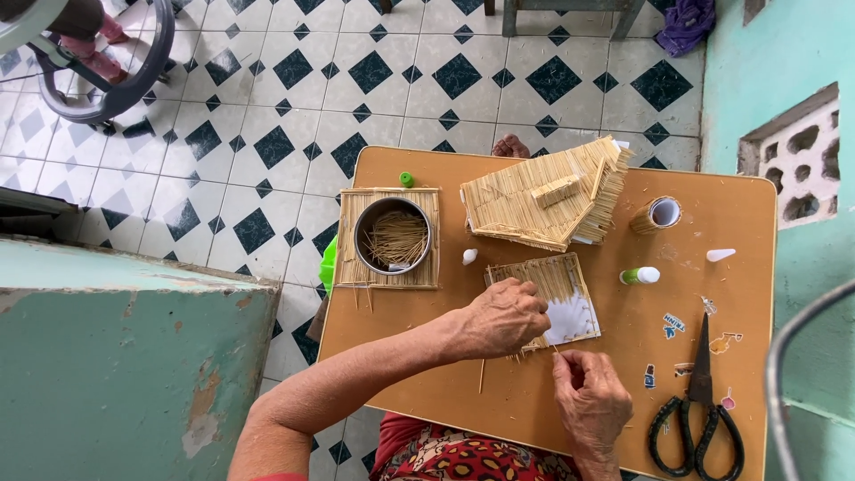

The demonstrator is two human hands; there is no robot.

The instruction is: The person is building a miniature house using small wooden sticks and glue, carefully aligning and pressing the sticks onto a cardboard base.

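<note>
A white card panel partly covered with rows of thin wooden sticks (559, 287) lies on the brown table (623, 419). My left hand (499, 316) rests on the panel's near left edge, fingers curled and pressing on the sticks. My right hand (590, 396) is just below the panel's near edge, pinching a single thin stick between thumb and fingers. A round metal bowl of loose sticks (393, 235) stands on a square mat of sticks (427, 272) to the left. A small house made of sticks (548, 194) sits behind the panel.
A glue bottle with a green body (639, 275), a white cap (469, 256), a paper roll (657, 214) and black scissors (700, 401) lie on the table. One loose stick (482, 376) lies near my left wrist. A teal wall is at right, a teal ledge (134, 356) at left.
</note>
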